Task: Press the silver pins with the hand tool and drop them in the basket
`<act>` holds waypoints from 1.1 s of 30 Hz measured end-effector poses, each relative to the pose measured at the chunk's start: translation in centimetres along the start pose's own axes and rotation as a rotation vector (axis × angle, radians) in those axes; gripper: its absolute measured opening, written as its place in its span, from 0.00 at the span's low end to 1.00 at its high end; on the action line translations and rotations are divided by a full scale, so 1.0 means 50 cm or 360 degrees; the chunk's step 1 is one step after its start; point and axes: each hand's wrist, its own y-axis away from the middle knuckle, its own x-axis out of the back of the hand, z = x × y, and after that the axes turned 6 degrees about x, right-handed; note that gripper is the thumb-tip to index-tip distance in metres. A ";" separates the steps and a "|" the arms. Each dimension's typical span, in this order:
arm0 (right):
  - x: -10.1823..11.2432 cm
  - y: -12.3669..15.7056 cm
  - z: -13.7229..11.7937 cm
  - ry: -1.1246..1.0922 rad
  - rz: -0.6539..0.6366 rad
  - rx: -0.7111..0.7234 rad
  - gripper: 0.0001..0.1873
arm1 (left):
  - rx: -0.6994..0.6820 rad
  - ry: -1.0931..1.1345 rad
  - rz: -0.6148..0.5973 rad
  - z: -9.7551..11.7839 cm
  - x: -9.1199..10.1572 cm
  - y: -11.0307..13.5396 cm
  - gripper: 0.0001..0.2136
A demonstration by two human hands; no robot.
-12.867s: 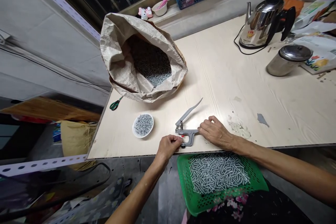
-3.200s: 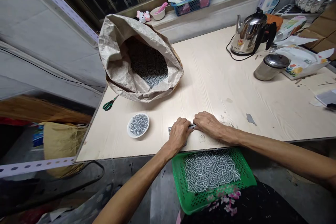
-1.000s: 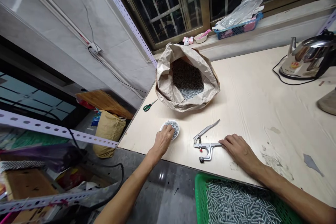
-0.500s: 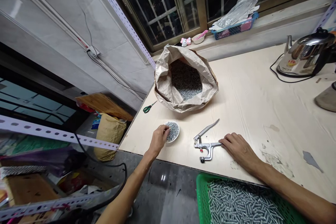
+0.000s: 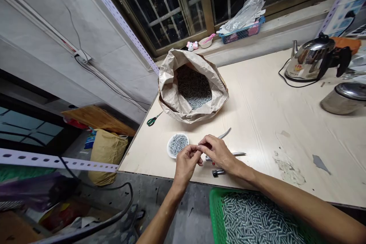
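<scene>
My left hand (image 5: 187, 160) and my right hand (image 5: 215, 151) meet above the table's front part, fingertips pinched together. Whatever they hold between them is too small to make out. Just left of them stands a white bowl (image 5: 169, 151) of small silver metal pieces (image 5: 178, 143). Beneath and behind my right hand lies a pair of hand pliers (image 5: 239, 154), a snap-press type with a grey frame; its middle is hidden by the hand. Below the table edge, a green basket (image 5: 215, 213) holds a heap of silver screw-like pieces (image 5: 257, 217).
A large paper sack (image 5: 168, 84) of small metal pieces stands open at the back. Green-handled scissors (image 5: 151, 121) lie left of it. A steel kettle (image 5: 310, 59) and a metal canister (image 5: 343, 101) stand at the right. A blue basket (image 5: 243, 32) sits on the sill.
My left hand has left the bowl and moved right. My right hand has come off the pliers' handle and moved left to meet it. The view has shifted a little right.
</scene>
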 end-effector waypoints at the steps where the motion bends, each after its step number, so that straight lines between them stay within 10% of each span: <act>1: -0.002 0.002 0.003 0.0012 -0.0009 -0.0001 0.06 | 0.0017 -0.0001 -0.0021 -0.002 -0.002 0.002 0.14; 13: -0.033 0.030 0.016 -0.0147 -0.0279 -0.0127 0.10 | 0.0633 0.0562 -0.0252 -0.049 0.050 0.020 0.21; 21: -0.082 -0.099 -0.014 0.0008 -0.0240 0.0114 0.11 | 0.0679 0.0638 -0.0038 -0.086 0.075 0.042 0.25; 25: -0.030 -0.090 -0.004 0.0377 -0.0366 0.0295 0.14 | 0.0604 0.0511 0.0034 -0.096 0.064 0.052 0.25; 33: 0.129 0.107 0.081 0.1195 -0.0697 0.0159 0.03 | 0.0552 0.0293 0.0004 -0.098 0.021 0.039 0.20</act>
